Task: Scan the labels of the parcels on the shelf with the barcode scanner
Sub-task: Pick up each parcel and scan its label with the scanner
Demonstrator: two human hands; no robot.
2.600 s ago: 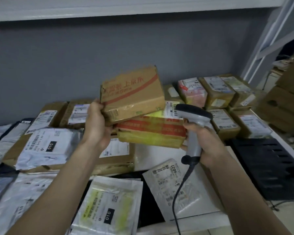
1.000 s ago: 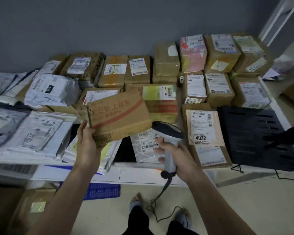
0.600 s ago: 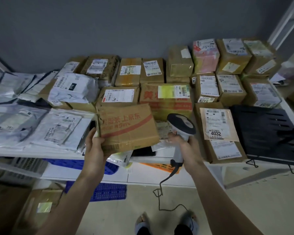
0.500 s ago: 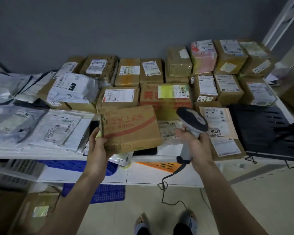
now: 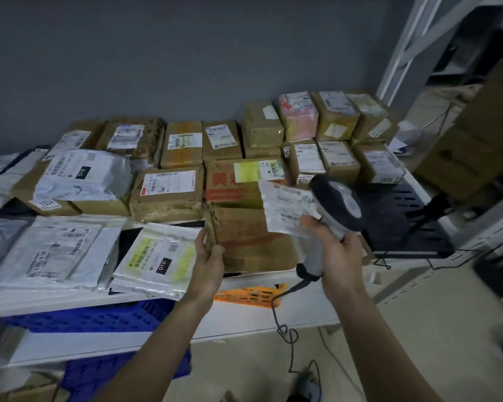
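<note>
Left hand (image 5: 208,256): fingers and thumb curled over the torn left edge of the red-striped carton (image 5: 244,239), steadying it flat at the shelf (image 5: 157,303) front. Right hand (image 5: 336,250): fingers wrapped around the barcode scanner (image 5: 336,206) handle, head raised and tilted; the same fingers appear to pinch a white plastic mailer (image 5: 288,208) against the handle, probably to bring its label near the scan window. Remaining parcels packed in rows behind, labels up for direct reading.

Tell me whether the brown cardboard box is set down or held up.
Set down: the brown cardboard box lies flat at the shelf's front edge, left hand gripping its corner.
</note>
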